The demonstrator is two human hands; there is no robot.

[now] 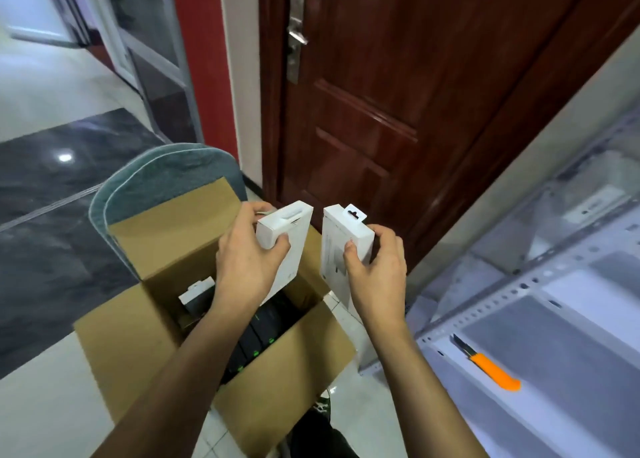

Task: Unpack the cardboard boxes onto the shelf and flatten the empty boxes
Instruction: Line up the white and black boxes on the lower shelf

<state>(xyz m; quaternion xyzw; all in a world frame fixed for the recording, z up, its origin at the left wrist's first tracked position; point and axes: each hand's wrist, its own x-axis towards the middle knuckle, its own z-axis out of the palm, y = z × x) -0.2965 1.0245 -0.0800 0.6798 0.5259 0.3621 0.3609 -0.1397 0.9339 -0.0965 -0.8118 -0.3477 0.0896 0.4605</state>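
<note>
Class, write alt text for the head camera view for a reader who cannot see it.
Each hand, left hand and right hand, holds a small white retail box above an open brown cardboard box. An orange utility knife lies on the grey metal shelf.

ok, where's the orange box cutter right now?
The orange box cutter lies on the grey metal shelf at lower right of the head view, to the right of the right hand and the open cardboard box.

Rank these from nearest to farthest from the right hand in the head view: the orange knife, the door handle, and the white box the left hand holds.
From the right hand:
1. White box, just to its left, gripped by the left hand.
2. Orange knife, lower right on the shelf.
3. Door handle, far above on the door.
</note>
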